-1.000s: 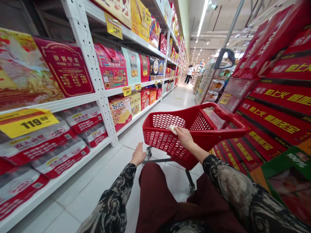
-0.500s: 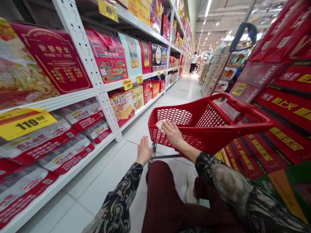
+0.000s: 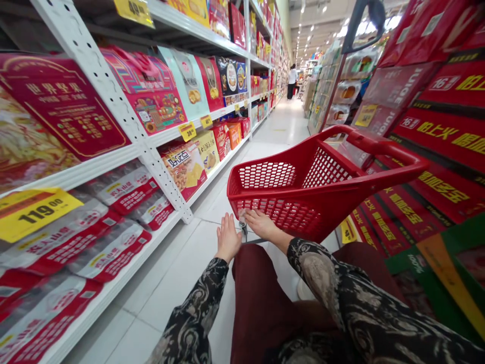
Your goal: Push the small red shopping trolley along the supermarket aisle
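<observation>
Between the shelves and me stands a red plastic shopping cart (image 3: 303, 194), its basket wall pierced with holes. My right hand (image 3: 260, 224) is low by the basket's near front corner, palm down. A small pale wad, like a cloth or tissue (image 3: 242, 216), shows at its fingertips, mostly covered by them. My left hand (image 3: 228, 238) is just left of it, fingers stretched out, holding nothing. It is close to the cart's front caster (image 3: 243, 229), and I cannot tell whether it touches the cart.
White metal shelving (image 3: 162, 167) with boxed snacks and packs of bottled water (image 3: 109, 253) runs along the left. Stacked red drink cartons (image 3: 435, 131) rise on the right, close to the cart handle (image 3: 401, 156). Farther down the tiled aisle a person (image 3: 292, 81) stands.
My right hand has come off the basket's top rim and moved down and left with the pale wad. The left hand has shifted slightly. My view has turned a little to the right.
</observation>
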A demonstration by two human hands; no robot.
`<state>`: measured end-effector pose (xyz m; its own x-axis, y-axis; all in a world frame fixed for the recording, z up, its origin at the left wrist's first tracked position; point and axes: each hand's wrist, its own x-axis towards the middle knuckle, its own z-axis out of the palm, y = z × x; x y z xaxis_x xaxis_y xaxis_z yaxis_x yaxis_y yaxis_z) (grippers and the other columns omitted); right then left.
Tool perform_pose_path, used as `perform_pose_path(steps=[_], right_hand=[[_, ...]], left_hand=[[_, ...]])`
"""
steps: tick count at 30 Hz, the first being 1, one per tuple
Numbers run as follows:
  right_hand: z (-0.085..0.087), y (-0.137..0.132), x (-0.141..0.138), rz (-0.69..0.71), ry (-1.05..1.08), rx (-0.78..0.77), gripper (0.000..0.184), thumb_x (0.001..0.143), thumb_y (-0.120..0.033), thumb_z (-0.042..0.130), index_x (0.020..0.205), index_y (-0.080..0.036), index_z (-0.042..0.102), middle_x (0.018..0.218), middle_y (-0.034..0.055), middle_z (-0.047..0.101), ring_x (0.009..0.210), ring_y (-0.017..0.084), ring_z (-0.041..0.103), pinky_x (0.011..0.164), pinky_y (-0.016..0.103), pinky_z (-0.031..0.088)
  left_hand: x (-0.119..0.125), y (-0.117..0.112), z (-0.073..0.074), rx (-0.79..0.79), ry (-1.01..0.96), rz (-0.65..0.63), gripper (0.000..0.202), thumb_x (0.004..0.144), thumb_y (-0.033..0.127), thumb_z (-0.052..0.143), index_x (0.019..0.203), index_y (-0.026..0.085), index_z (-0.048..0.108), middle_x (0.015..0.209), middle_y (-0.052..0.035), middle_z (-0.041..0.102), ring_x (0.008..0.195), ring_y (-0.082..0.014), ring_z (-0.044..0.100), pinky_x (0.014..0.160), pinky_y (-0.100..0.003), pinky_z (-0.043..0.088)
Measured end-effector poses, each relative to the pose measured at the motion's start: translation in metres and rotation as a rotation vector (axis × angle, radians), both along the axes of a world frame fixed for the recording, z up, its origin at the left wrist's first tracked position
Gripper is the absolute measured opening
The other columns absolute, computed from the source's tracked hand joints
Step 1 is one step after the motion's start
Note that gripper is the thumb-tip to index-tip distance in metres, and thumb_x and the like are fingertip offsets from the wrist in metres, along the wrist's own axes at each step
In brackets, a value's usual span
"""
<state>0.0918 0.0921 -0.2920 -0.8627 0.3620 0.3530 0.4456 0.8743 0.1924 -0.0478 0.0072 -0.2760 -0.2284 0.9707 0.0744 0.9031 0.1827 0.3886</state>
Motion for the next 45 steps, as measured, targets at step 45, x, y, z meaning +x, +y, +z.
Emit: perform_pose_path(steps=[45], right_hand=[[0.049,-0.016,0.139,-0.188,0.266,0.062,0.035,0.088,-0.009,0.042,0.120,-0.016,0.054,0.132,0.0090,0.049,0.132,0.022,0.030,0.106,0.048,0.026]], left_hand=[[0.114,0.002,0.039,0.016,0.229,-0.237,0.077,0.069,0.015,0.050,0.139,0.008,0.020,0.150,-0.0150,0.016,0.137,-0.0280,0.015,0.109,-0.051,0.018]])
